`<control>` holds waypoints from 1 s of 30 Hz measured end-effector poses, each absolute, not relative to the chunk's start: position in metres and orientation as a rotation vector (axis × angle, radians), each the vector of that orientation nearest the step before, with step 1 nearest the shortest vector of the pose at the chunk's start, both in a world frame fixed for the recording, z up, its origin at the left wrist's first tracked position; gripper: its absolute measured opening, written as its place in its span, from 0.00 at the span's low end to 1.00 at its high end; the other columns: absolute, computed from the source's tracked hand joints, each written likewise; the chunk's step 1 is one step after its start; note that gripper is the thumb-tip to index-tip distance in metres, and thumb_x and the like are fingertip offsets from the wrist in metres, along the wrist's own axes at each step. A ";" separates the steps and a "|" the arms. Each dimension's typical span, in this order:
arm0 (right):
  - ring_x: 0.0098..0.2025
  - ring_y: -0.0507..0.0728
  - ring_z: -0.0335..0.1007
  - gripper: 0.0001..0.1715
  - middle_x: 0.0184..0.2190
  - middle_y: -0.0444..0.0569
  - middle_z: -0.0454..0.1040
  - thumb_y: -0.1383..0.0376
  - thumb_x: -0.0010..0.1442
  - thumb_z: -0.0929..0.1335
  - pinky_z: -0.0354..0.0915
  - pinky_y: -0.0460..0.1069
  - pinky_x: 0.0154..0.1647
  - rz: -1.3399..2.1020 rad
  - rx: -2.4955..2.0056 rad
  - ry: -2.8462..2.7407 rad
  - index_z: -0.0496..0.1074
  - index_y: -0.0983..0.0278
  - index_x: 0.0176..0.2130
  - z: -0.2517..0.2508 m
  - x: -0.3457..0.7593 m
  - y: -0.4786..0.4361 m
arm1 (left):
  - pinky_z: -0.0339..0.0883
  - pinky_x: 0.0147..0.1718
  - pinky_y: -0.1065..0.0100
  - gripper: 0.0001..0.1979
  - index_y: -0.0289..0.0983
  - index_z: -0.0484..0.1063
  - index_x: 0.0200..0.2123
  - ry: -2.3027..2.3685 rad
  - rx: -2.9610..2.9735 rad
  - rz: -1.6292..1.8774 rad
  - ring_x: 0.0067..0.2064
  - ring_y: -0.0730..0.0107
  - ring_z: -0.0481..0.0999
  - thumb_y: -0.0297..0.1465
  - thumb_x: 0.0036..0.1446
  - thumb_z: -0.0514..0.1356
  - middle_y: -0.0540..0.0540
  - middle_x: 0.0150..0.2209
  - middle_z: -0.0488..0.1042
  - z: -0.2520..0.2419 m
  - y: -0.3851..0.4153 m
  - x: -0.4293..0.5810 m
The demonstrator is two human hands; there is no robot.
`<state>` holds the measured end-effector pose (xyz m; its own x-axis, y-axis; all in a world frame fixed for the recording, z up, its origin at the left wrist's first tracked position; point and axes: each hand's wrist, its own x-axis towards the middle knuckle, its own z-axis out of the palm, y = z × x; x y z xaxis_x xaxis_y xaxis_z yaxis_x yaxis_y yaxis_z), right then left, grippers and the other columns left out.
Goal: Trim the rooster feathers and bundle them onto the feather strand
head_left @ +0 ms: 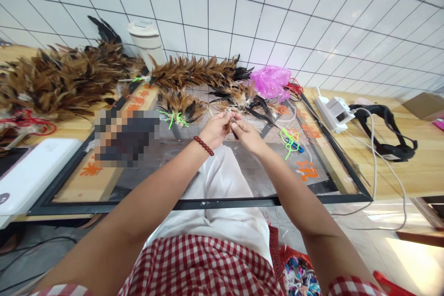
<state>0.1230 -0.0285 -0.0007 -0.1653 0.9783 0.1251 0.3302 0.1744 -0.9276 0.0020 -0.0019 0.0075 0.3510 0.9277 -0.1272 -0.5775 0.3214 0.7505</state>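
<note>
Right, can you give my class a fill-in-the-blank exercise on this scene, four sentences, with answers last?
1. Of the left hand and right hand, the ____ one is nearer the crumpled pink plastic.
2. A beaded bracelet is on the ____ wrist.
3. The string at the small feather bunch is bright ____.
4. The shirt is checked in white and ____.
Answers: right; left; green; red.

Feather bunch (181,104) in front of feather strip (196,73)
</note>
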 end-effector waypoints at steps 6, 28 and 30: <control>0.30 0.55 0.66 0.10 0.26 0.46 0.72 0.65 0.58 0.63 0.62 0.50 0.37 0.570 -1.517 -2.030 0.72 0.62 0.29 0.018 0.151 -0.028 | 0.71 0.34 0.70 0.09 0.35 0.65 0.27 0.535 0.508 1.245 0.28 0.76 0.74 0.30 0.59 0.58 0.53 0.21 0.67 0.010 0.017 -0.018; 0.24 0.51 0.63 0.14 0.20 0.46 0.70 0.59 0.52 0.65 0.55 0.47 0.26 0.224 -2.231 -1.757 0.75 0.65 0.26 0.037 0.298 -0.050 | 0.47 0.13 0.82 0.07 0.34 0.65 0.30 0.561 0.605 1.028 0.14 0.88 0.52 0.29 0.57 0.60 0.57 0.20 0.61 0.001 0.014 -0.016; 0.23 0.51 0.62 0.14 0.19 0.45 0.70 0.58 0.51 0.66 0.56 0.47 0.26 0.230 -2.134 -1.679 0.76 0.66 0.28 0.043 0.300 -0.054 | 0.47 0.13 0.82 0.08 0.34 0.65 0.30 0.558 0.615 1.025 0.14 0.88 0.52 0.30 0.56 0.61 0.57 0.20 0.61 0.000 0.014 -0.015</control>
